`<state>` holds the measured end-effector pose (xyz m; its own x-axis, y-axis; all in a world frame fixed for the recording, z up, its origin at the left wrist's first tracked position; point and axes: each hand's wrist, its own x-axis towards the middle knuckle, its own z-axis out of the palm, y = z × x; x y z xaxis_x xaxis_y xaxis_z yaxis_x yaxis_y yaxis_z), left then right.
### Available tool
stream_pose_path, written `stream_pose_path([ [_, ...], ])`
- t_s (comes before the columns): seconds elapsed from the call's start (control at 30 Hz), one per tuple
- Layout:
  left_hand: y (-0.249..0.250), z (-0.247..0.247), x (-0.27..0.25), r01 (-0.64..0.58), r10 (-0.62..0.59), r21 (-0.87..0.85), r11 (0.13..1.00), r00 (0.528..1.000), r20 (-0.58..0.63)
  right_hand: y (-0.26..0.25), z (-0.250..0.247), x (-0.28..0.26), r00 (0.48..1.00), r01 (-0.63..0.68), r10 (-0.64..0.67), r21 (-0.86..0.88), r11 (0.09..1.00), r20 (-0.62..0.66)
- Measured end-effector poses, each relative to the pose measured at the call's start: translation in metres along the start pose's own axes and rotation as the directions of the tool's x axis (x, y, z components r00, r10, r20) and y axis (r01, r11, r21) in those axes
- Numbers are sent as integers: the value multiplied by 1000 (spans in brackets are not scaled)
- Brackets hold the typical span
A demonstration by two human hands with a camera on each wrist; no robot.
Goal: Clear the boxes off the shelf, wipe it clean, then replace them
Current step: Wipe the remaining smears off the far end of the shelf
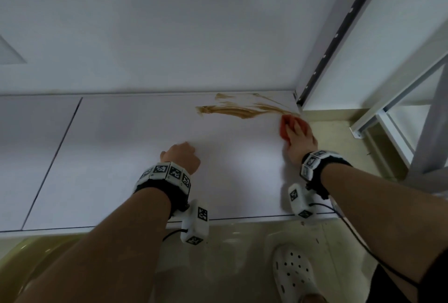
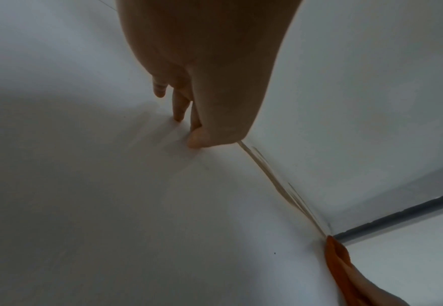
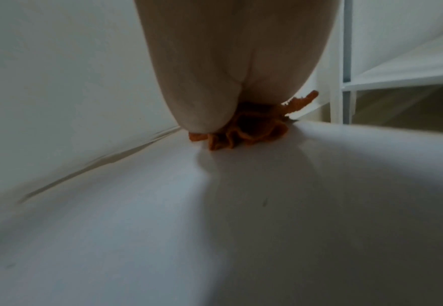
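The white shelf (image 1: 145, 157) bears a brown smear (image 1: 237, 111) along its back edge, near the right rear corner. My right hand (image 1: 299, 140) presses an orange-red cloth (image 1: 282, 130) flat onto the shelf at the smear's right end, fingers laid over it. In the right wrist view the cloth (image 3: 252, 132) is bunched under my palm (image 3: 228, 72). My left hand (image 1: 181, 157) holds nothing and rests mid-shelf. Its fingertips (image 2: 178, 118) touch the surface left of the smear (image 2: 275, 182). No boxes are in view.
A grey perforated upright (image 1: 339, 36) rises from the right rear corner. Another white rack (image 1: 400, 99) stands to the right over a beige floor. A white wall (image 1: 169, 23) backs the shelf. A seam (image 1: 53, 157) crosses the shelf at left. My white clog (image 1: 294, 276) is below.
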<state>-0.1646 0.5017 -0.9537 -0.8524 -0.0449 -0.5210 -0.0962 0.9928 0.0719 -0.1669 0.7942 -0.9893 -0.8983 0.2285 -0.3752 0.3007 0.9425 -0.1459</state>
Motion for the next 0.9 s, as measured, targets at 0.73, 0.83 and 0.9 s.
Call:
stream_pose_path([
  [0.73,-9,-10,1,-46,43,45,998,997,56,-31,-18,24,995,-17,21,-37,999,99],
  [0.83,-9,-9,2,-40,38,38,998,998,53,-25,-11,7,994,-84,85,-16,996,62],
  [0.9,-7,-9,3,-33,31,45,998,998,60,-31,-1,-11,997,-63,64,-25,998,40],
])
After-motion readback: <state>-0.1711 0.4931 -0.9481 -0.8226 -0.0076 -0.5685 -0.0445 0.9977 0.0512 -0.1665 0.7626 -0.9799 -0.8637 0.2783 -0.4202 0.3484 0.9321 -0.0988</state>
